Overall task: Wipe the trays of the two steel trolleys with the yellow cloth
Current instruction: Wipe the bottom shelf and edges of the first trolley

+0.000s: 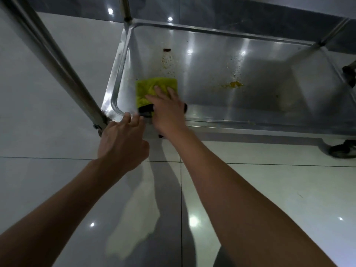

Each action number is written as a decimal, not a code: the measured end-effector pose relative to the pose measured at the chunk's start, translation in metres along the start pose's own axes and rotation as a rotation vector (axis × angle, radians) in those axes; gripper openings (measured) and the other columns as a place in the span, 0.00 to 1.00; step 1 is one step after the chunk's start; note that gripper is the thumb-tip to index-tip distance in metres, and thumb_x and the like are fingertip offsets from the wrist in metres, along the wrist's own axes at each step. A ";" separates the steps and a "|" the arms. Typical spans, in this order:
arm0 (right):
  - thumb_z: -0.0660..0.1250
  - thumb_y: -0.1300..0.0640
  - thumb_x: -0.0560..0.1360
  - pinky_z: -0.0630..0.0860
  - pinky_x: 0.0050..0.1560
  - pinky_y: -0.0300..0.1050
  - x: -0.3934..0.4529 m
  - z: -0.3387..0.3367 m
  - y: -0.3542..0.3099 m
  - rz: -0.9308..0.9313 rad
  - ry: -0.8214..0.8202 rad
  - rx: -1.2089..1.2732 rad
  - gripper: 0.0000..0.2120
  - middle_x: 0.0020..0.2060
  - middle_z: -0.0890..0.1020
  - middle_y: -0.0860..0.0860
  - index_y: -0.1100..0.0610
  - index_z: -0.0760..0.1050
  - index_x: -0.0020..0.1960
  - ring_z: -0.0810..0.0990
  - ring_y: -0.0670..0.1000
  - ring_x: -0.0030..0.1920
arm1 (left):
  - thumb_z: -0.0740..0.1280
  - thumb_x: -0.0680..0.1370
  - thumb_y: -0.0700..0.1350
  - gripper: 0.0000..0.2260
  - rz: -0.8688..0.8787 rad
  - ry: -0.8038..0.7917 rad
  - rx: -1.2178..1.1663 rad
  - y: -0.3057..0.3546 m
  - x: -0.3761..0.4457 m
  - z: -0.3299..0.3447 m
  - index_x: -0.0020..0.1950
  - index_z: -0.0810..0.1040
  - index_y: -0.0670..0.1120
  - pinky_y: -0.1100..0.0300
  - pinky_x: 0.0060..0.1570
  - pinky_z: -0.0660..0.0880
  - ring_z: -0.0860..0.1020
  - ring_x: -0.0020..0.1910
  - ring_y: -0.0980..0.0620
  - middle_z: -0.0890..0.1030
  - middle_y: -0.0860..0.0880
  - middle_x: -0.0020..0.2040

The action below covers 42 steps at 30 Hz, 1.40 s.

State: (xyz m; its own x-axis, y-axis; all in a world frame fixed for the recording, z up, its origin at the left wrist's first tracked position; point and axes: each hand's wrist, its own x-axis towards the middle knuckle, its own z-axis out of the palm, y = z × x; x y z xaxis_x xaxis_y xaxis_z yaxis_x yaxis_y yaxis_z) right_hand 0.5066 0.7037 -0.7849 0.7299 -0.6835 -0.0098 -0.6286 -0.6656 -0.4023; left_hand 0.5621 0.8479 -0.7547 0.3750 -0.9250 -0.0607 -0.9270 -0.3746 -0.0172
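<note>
**Cloth pressed flat in the tray's near left corner**

The cloth (154,89), yellow and folded to a rough square, lies on the tray (221,31) floor in its near left corner, close to the left wall. The right hand (167,110) presses down on the cloth's near right part, palm down, fingers (159,91) straight and slightly spread, the wrist crossing over the tray's near rim. The forearm reaches in long and nearly straight from below. A dark patch shows under the hand at the cloth's near edge; what it is I cannot tell.

Just left of that, the left hand (123,143) rests on the tray's near corner rim, beside the post (57,60), its fingers curled over the edge and close together.

Beyond the cloth, brown specks (167,60) trail up the tray floor toward a small dark bit near the far wall. To the cloth's right, well apart from it, sits an orange smear (236,84). A wheel (342,149) shows under the tray's near right end, on the tiled floor (269,189).
</note>
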 end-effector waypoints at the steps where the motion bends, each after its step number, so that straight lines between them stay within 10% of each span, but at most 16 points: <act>1: 0.64 0.55 0.76 0.56 0.71 0.60 0.007 0.004 -0.010 -0.051 -0.031 -0.007 0.25 0.79 0.58 0.47 0.41 0.68 0.72 0.51 0.58 0.78 | 0.69 0.70 0.47 0.27 0.004 0.010 -0.004 -0.003 0.000 0.002 0.68 0.76 0.40 0.48 0.48 0.76 0.79 0.57 0.39 0.77 0.41 0.67; 9: 0.62 0.58 0.79 0.57 0.71 0.56 0.003 0.005 0.015 -0.123 -0.011 -0.009 0.26 0.79 0.57 0.44 0.41 0.65 0.74 0.51 0.54 0.78 | 0.59 0.68 0.50 0.27 0.051 0.014 0.069 -0.001 0.005 0.002 0.64 0.77 0.39 0.47 0.48 0.71 0.79 0.57 0.42 0.80 0.43 0.59; 25: 0.57 0.63 0.81 0.64 0.72 0.57 -0.089 -0.118 0.268 0.384 0.250 -0.156 0.21 0.77 0.64 0.52 0.52 0.70 0.73 0.60 0.61 0.76 | 0.60 0.67 0.47 0.21 -0.013 0.065 -0.007 0.014 0.004 -0.015 0.55 0.83 0.42 0.46 0.46 0.77 0.83 0.44 0.41 0.84 0.44 0.48; 32: 0.58 0.60 0.81 0.57 0.73 0.60 -0.065 -0.103 0.225 0.529 0.213 -0.089 0.23 0.79 0.57 0.47 0.46 0.67 0.74 0.52 0.61 0.77 | 0.61 0.67 0.45 0.19 -0.024 0.089 0.018 0.013 0.006 -0.006 0.53 0.80 0.40 0.51 0.37 0.74 0.81 0.39 0.40 0.81 0.43 0.45; 42: 0.61 0.58 0.78 0.56 0.74 0.58 0.016 -0.040 0.072 0.271 0.096 -0.103 0.27 0.79 0.54 0.47 0.44 0.64 0.75 0.49 0.58 0.79 | 0.61 0.70 0.44 0.25 0.027 0.031 -0.065 -0.004 0.005 0.002 0.66 0.78 0.40 0.47 0.53 0.74 0.77 0.65 0.44 0.79 0.43 0.66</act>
State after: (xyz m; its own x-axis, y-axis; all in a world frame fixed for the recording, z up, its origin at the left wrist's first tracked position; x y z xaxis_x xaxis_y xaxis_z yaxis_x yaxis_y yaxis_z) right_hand 0.4625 0.6324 -0.7770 0.5062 -0.8623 -0.0154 -0.8244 -0.4785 -0.3023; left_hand 0.5678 0.8447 -0.7565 0.3504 -0.9362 -0.0295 -0.9349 -0.3514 0.0489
